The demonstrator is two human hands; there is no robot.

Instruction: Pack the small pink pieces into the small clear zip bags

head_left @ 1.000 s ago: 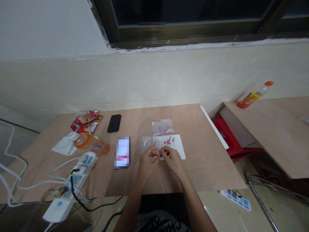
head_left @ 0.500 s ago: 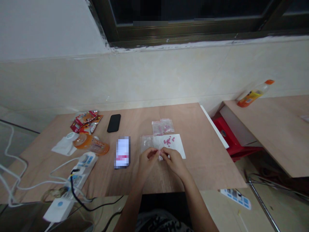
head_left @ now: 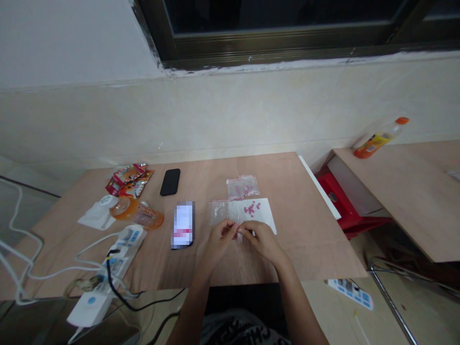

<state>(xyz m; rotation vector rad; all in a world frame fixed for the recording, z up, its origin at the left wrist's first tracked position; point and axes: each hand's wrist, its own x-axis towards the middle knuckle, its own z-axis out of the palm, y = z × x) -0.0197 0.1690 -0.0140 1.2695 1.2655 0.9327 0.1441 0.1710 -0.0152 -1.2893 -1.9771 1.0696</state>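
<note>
Right here the left hand (head_left: 219, 242) and right hand (head_left: 264, 242) are both pinching a small clear sliver (head_left: 239, 229) at the fingertips (too tiny to make out), just over the white paper sheet (head_left: 260, 215). Pink pieces (head_left: 252, 208) lie on the sheet, with a clear plastic bag (head_left: 242, 188) just beyond!

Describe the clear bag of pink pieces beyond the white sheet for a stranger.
On the light wooden table, find the white paper sheet dotted with loose pink pieces. Just beyond lies a small clear plastic bag holding pink pieces, unlike the plainer clear bag at the sheet's left.
</note>
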